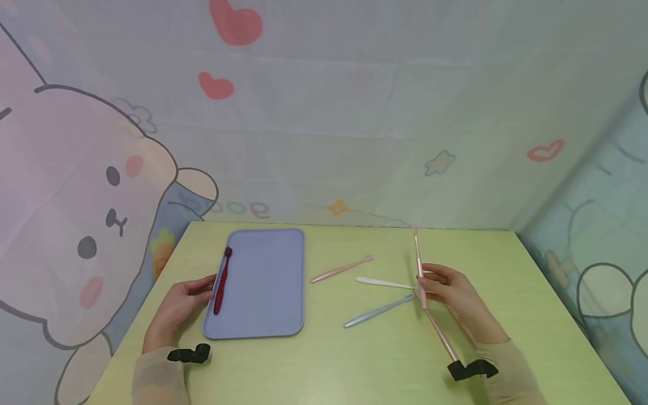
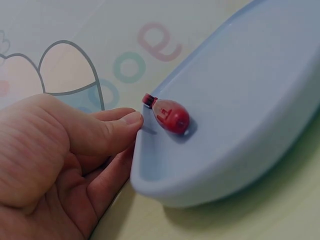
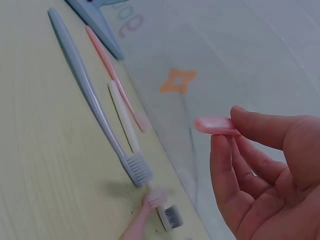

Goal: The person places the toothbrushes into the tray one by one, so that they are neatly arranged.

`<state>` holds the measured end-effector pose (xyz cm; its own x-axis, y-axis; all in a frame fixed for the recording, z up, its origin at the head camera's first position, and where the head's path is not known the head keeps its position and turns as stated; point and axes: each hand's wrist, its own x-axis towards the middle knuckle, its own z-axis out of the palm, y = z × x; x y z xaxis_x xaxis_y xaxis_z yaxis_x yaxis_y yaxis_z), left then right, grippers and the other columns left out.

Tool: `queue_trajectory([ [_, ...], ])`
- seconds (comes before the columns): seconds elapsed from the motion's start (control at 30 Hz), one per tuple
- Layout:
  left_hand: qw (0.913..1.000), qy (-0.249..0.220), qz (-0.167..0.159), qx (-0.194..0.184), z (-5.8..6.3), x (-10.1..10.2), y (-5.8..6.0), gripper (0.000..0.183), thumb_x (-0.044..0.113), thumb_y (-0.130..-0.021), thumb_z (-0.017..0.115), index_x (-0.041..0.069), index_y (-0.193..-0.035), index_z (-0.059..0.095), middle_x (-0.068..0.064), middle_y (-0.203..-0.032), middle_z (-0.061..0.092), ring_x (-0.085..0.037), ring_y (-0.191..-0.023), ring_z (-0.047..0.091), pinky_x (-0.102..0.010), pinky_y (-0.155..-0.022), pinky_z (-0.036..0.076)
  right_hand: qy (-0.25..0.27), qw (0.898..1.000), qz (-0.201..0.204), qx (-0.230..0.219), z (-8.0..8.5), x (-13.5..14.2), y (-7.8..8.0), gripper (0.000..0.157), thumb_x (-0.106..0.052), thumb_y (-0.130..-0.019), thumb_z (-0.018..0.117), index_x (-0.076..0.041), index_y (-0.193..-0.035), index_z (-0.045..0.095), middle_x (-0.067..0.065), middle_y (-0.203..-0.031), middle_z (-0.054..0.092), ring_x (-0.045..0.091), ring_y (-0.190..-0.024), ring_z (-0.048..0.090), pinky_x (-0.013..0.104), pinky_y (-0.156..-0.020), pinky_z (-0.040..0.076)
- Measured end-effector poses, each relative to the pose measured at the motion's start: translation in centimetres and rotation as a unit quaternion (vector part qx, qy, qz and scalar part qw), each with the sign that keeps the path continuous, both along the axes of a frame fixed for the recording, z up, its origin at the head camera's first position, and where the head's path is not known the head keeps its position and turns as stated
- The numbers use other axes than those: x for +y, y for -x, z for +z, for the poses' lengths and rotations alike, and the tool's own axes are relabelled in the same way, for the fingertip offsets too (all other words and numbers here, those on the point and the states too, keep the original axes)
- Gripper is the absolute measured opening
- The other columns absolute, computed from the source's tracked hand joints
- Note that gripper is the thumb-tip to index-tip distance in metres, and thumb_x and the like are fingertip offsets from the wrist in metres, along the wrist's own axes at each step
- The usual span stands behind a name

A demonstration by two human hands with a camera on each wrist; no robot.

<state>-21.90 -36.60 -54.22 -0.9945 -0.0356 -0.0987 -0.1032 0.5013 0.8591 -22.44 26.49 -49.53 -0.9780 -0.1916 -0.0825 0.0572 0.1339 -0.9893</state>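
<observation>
My right hand (image 1: 450, 289) pinches a pink toothbrush (image 1: 419, 264) by its handle, between thumb and fingers, above the table's right part. Its bristle end points toward the back. My left hand (image 1: 179, 304) grips the left rim of a blue tray (image 1: 265, 281), thumb on the edge in the left wrist view. Inside that tray, along its left side, lies a dark red toothbrush (image 1: 221, 281). Between tray and right hand lie a light pink toothbrush (image 1: 341, 269), a white toothbrush (image 1: 385, 283) and a blue-grey toothbrush (image 1: 378, 311). Another pink toothbrush (image 1: 441, 336) lies beside my right wrist.
The yellow-green table (image 1: 324, 371) meets a printed cloth backdrop (image 1: 354, 112) along its back edge. A cartoon animal (image 1: 101, 214) fills the cloth on the left. Black wrist mounts (image 1: 473, 369) sit on both sleeves.
</observation>
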Motion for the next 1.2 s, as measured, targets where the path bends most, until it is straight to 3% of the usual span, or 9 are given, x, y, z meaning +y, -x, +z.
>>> queue_trajectory([
  [0.2, 1.0000, 0.001, 0.001, 0.003, 0.1, 0.1, 0.1, 0.051, 0.010, -0.101, 0.073, 0.001, -0.150, 0.059, -0.023, -0.134, 0.070, -0.042, -0.138, 0.054, -0.055, -0.118, 0.036, -0.005, 1.000, 0.022, 0.000, -0.5, -1.8, 0.3, 0.060, -0.014, -0.106, 0.070, 0.010, -0.155, 0.045, 0.025, -0.133, 0.067, 0.024, -0.107, 0.072, 0.030, -0.090, 0.061],
  [0.43, 0.9999, 0.007, 0.003, 0.008, 0.1, 0.4, 0.2, 0.049, 0.009, -0.101, 0.074, 0.002, -0.148, 0.063, -0.019, -0.130, 0.074, -0.031, -0.131, 0.060, -0.016, -0.099, 0.042, 0.013, 0.999, 0.047, -0.005, -1.1, -3.9, 0.6, 0.059, -0.009, -0.105, 0.068, 0.014, -0.153, 0.044, 0.024, -0.130, 0.068, 0.022, -0.106, 0.072, 0.031, -0.090, 0.062],
  [0.53, 0.9999, 0.010, 0.002, 0.012, 0.1, 0.4, 0.2, 0.049, 0.009, -0.101, 0.074, 0.002, -0.147, 0.063, -0.019, -0.129, 0.074, -0.026, -0.127, 0.062, -0.011, -0.094, 0.041, 0.019, 0.998, 0.053, -0.007, -1.2, -4.9, 0.7, 0.057, -0.007, -0.104, 0.069, 0.015, -0.151, 0.046, 0.027, -0.129, 0.068, 0.023, -0.105, 0.072, 0.032, -0.089, 0.062],
  [0.83, 1.0000, 0.001, 0.001, 0.001, 0.0, 0.3, 0.0, 0.049, 0.009, -0.102, 0.073, 0.001, -0.149, 0.061, -0.021, -0.134, 0.072, -0.037, -0.135, 0.057, -0.025, -0.105, 0.041, 0.029, 0.994, 0.100, -0.019, -1.3, -8.7, 0.6, 0.057, -0.006, -0.103, 0.070, 0.015, -0.151, 0.046, 0.033, -0.132, 0.064, 0.023, -0.105, 0.071, 0.037, -0.093, 0.062],
  [1.0, 1.0000, 0.001, 0.002, 0.002, 0.0, 0.3, 0.0, 0.049, 0.009, -0.102, 0.073, 0.001, -0.149, 0.061, -0.021, -0.134, 0.071, -0.038, -0.136, 0.056, -0.033, -0.109, 0.041, 0.025, 0.994, 0.104, -0.022, -1.5, -11.0, 0.6, 0.055, -0.006, -0.102, 0.071, 0.013, -0.149, 0.050, 0.032, -0.130, 0.065, 0.020, -0.101, 0.071, 0.038, -0.092, 0.062],
  [1.2, 1.0000, 0.004, 0.004, 0.001, 0.0, 0.1, -0.1, 0.050, 0.009, -0.102, 0.072, 0.001, -0.149, 0.060, -0.022, -0.134, 0.071, -0.041, -0.137, 0.055, -0.051, -0.116, 0.039, 0.034, 0.993, 0.111, -0.032, -1.6, -13.4, 0.5, 0.054, -0.006, -0.102, 0.071, 0.013, -0.148, 0.051, 0.031, -0.130, 0.066, 0.019, -0.100, 0.072, 0.038, -0.092, 0.062],
])
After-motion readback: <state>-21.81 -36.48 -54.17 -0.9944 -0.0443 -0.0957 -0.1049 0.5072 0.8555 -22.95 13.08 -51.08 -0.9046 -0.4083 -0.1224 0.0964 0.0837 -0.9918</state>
